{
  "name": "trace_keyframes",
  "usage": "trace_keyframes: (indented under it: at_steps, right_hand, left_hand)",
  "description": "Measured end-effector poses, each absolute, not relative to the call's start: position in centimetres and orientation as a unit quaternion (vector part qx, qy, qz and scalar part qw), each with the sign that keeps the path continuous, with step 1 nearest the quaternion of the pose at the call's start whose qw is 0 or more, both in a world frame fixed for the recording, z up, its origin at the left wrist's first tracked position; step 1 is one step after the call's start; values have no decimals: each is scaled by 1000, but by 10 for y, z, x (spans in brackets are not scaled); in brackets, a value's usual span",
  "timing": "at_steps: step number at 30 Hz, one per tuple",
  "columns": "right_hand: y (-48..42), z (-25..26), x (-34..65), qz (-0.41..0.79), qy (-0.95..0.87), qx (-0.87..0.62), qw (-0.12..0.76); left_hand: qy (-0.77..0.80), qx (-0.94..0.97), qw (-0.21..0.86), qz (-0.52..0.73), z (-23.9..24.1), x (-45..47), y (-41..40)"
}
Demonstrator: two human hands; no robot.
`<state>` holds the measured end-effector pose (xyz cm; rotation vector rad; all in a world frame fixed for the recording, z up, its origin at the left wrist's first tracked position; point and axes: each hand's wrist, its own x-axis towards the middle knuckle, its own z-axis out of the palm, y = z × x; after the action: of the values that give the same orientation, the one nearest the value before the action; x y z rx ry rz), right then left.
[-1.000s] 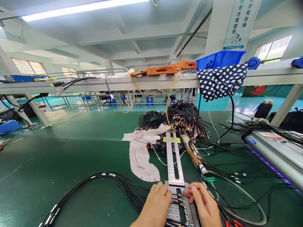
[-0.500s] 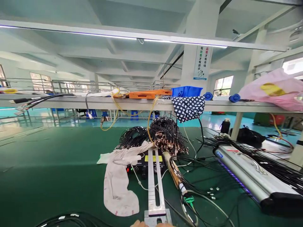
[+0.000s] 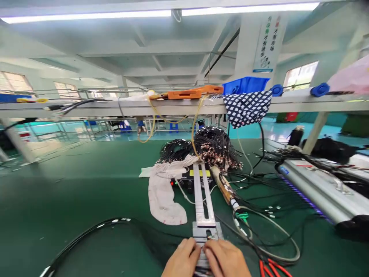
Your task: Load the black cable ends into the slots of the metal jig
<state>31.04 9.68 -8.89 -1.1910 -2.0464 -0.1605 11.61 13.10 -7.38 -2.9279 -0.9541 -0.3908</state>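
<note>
My left hand (image 3: 182, 260) is closed, its thumb and fingers pressed together at the left side of a slotted metal fixture (image 3: 203, 200). Thin black cables (image 3: 155, 234) run in from the left, blurred, to the fingers of this hand. On the fixture's right side, my right hand (image 3: 226, 258) has its fingers bent and closed over the near plate. Its fingertips almost meet those of my left hand, and what lies under them is hidden. Behind the fixture sits a black control box (image 3: 188, 181) with a red and a green light.
Left of the fixture lies a pale cloth sleeve (image 3: 164, 204). Bundled black cables (image 3: 213, 148) are heaped behind. Red-handled pliers (image 3: 272, 268) lie at the lower right, near a wooden-handled tool (image 3: 223, 186). A long silver lamp housing (image 3: 323, 188) stands on the right, below a shelf (image 3: 115, 107).
The view has tilted down and turned slightly left. Both hands now show more fully over the near end of the fixture; the cables at lower left and the red pliers have come into sight.
</note>
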Motion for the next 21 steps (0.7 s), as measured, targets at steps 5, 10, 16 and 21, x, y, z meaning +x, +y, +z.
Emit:
trace_keyframes:
  at_steps: [5,10,16,21]
  right_hand:
    - [93,-88,320,274,-624,-531,503]
    - [97,-76,323,443,-432,-508,599]
    - [100,-64,317,436,-405,-518,614]
    - [100,-62,317,429,-411,-523,612]
  left_hand:
    - [-415,-834,-298,-210,-20,113,115]
    - [-431,-836,-301,-156,-22,98,114]
    - [-452,-817,-313,-175,-28,99,115]
    - [-435,-827,-329,-138,-22,97,116]
